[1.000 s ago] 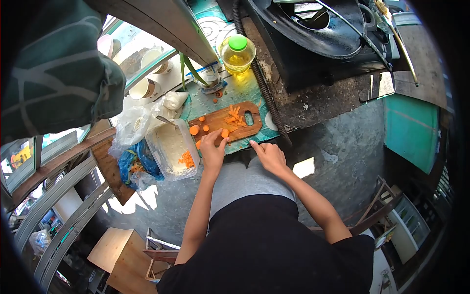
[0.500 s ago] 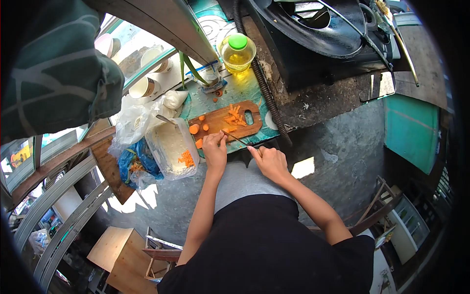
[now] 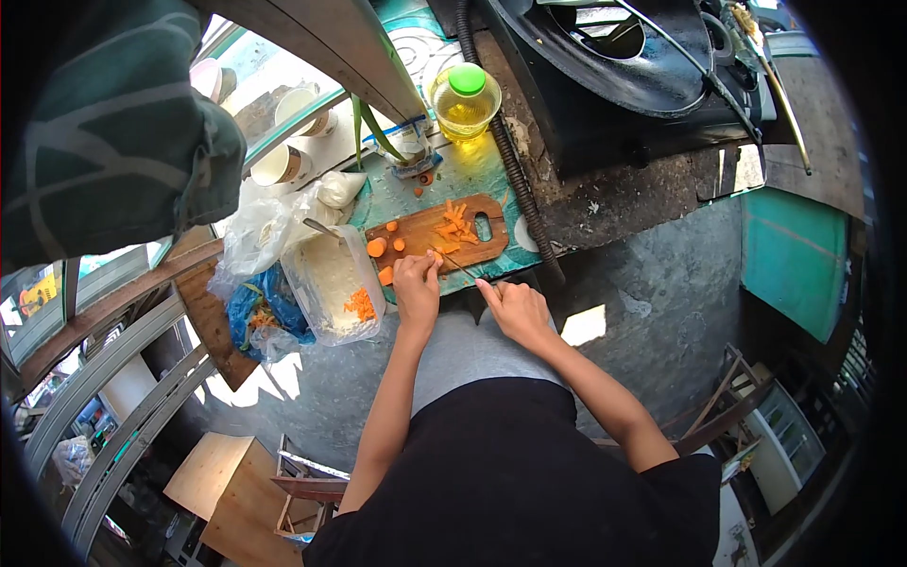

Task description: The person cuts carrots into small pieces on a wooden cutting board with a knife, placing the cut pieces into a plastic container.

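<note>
Head view: nearest of all, the person's right hand (image 3: 517,307) is clenched around a thin-bladed metal knife (image 3: 459,267). The handle is hidden inside the grip. The narrow blade slants up and left onto the near edge of the brown wooden cutting board (image 3: 420,231).

Just left of the knife, the left hand (image 3: 417,283) curls its fingers down. Its grip pinches an orange carrot piece (image 3: 436,257) against that near edge, where the blade tip reaches it.

Against the board's left end sits a clear rectangular plastic tub (image 3: 326,248) with rounded corners. It holds something pale and a small heap of chopped carrot bits (image 3: 360,304) at its near right corner. A thin metal utensil handle (image 3: 319,229) pokes from its far end. A crinkled blue plastic bag (image 3: 257,317) lies near-left of the tub, and crumpled white plastic bags (image 3: 269,236) lie left of the board.

On the board, thick carrot rounds (image 3: 377,248) lie at the left end. A loose pile of thin carrot sticks (image 3: 455,222) lies beside the oblong handle hole at the right end. The board rests on a teal patterned surface (image 3: 468,175).

Beyond the board stands a round clear bottle of yellow oil with a green cap (image 3: 466,94). A black ribbed hose (image 3: 505,156) runs from the board's right end past that bottle. Further right sits a black metal wok (image 3: 614,57). Far left of the board stand white paper cups (image 3: 279,165).
</note>
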{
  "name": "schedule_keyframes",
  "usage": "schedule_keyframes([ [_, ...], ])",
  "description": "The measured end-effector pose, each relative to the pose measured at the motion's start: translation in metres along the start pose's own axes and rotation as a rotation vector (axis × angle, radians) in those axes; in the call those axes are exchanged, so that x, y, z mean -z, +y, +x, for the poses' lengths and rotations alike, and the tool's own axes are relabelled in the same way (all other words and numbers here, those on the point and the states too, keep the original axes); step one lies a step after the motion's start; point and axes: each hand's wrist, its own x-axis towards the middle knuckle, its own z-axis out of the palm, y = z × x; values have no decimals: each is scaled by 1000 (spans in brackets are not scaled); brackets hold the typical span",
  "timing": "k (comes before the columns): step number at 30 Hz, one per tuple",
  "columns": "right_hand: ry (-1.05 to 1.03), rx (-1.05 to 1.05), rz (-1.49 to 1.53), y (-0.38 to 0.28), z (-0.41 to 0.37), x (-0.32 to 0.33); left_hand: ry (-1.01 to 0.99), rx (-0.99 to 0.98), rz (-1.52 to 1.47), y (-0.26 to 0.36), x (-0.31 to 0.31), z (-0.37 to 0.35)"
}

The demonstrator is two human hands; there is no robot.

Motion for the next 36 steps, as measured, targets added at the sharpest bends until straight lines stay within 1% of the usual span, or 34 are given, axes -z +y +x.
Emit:
schedule_keyframes([
  [2,-15,-29,3,6,3,-7,2,-28,-6,0,-1,0],
  [5,18,-15,57,17,10,-22,-2,5,9,2,-2,1],
  [7,-67,-102,177,21,10,-27,26,-7,7,1,-2,-1],
  [8,-64,-100,179,21,12,-26,27,-11,8,1,-2,-1],
  [10,-177,-201,287,23,14,-24,36,24,32,3,-2,-1],
  [11,-174,-199,287,22,13,-20,38,21,31,4,-1,-2],
  [13,-197,-229,235,19,13,-10,42,110,0,6,1,-2],
  [14,-196,-226,235,17,11,-6,44,109,1,5,0,-2],
  [16,-150,-147,157,14,6,2,50,223,-95,3,-2,-3],
  [22,-147,-151,119,12,-2,2,63,232,-99,-3,-6,-3],
  [23,-148,-151,118,14,-1,-3,63,233,-99,-3,-6,-2],
  [25,-61,-100,118,20,0,-17,41,251,-138,-3,-6,-3],
  [28,-90,-138,139,27,5,-27,13,268,-104,1,-2,-2],
  [29,-90,-139,140,27,6,-25,11,268,-103,-1,-2,-3],
  [31,-170,-180,208,28,10,-19,72,41,10,-4,-2,-1],
  [34,-123,-176,213,21,7,-11,45,-9,5,-8,0,1],
  [36,-96,-155,190,14,6,-5,69,-21,7,-1,4,1],
])
